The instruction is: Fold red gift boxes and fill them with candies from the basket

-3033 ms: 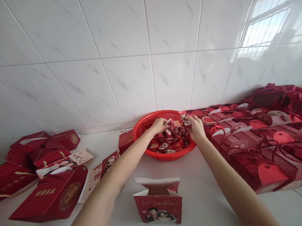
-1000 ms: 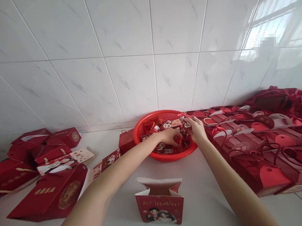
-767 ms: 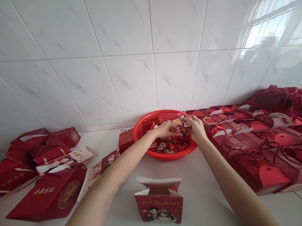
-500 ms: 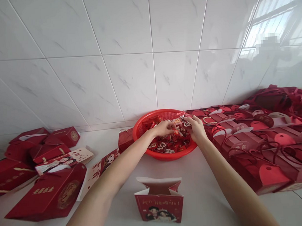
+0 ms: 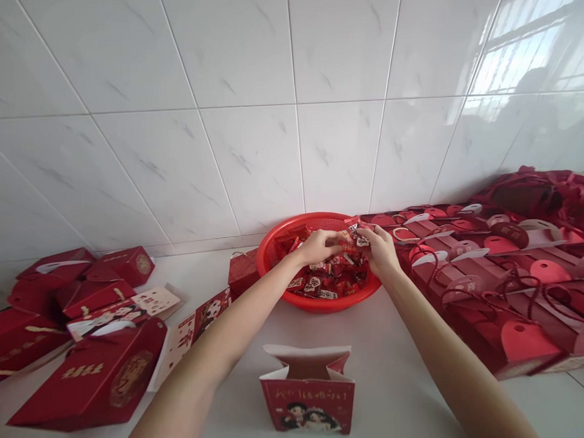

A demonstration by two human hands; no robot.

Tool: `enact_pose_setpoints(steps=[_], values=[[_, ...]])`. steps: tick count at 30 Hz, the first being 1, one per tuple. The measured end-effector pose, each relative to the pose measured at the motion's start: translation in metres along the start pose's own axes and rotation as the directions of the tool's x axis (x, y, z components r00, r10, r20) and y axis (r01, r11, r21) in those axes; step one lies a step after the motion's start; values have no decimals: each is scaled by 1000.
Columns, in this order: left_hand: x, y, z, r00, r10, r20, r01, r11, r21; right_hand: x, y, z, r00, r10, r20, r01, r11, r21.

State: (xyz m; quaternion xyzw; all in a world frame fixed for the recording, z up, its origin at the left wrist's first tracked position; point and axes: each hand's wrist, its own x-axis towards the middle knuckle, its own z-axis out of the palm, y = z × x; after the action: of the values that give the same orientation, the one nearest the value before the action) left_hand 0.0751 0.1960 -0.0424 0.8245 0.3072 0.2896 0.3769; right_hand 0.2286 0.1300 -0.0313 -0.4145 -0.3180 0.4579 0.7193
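Both hands are over a red plastic basket filled with wrapped candies. My left hand has its fingers closed on a candy, reaching toward the pieces in the other hand. My right hand, at the basket's right side, pinches several red and white wrapped candies. In front of the basket, a red paper gift box stands upright with its top open; a cartoon couple is printed on its front.
Closed red gift boxes with cord handles are packed in rows at the right. More red boxes lie at the left, some folded flat. A dark red bundle sits at the far right. White wall tiles rise behind.
My left hand has moved slightly right, closer to my right hand, bringing a candy toward the pieces held there. My right hand and the open box stay almost in place.
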Motion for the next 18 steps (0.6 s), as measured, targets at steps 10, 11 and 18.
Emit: enact_pose_setpoints(steps=[10,11,18], values=[[-1,10,-8,976,42,-214,-80,981,-174,0,-1,-1,1000,7,28,-7,1000,-9],[-2,10,-8,977,39,-209,-81,977,-198,0,-2,-1,999,11,42,-10,1000,-10],[-3,8,-8,992,27,-123,-51,979,-196,-4,-2,-1,991,39,127,-34,999,-41]])
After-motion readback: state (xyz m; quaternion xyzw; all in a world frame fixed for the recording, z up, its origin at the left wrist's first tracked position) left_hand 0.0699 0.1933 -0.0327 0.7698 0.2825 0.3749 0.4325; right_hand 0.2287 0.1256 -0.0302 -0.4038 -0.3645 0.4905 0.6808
